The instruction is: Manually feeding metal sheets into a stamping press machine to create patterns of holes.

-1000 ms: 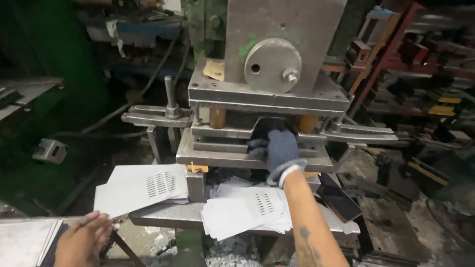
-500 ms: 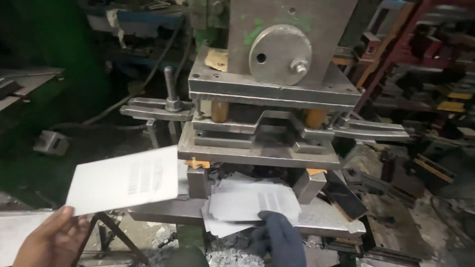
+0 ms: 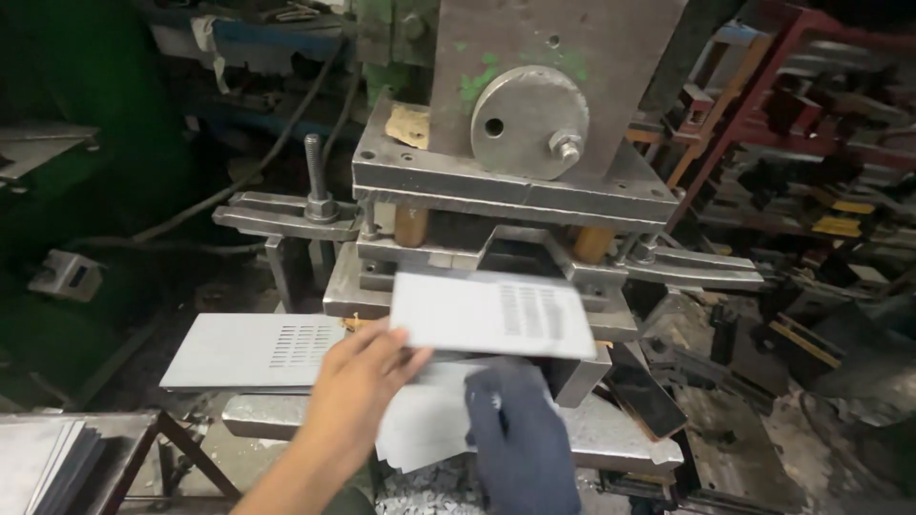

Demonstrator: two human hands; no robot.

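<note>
Nearest you, at the lower left corner, a stack of blanks lies on a bench. Your right hand, in a dark glove, rests flat with its fingers spread on a loose sheet lying on the press bed; it grips nothing. Your bare left hand reaches forward beside it and pinches the near left edge of a slotted plate, holding it in the air, roughly level, just in front of the die opening. The slots sit toward the plate's right end. To the left, a second slotted plate lies flat, jutting out from the press bed. Behind, the die set spans the press, with a round steel disc bolted on above it. Red racks stand far right.
</note>
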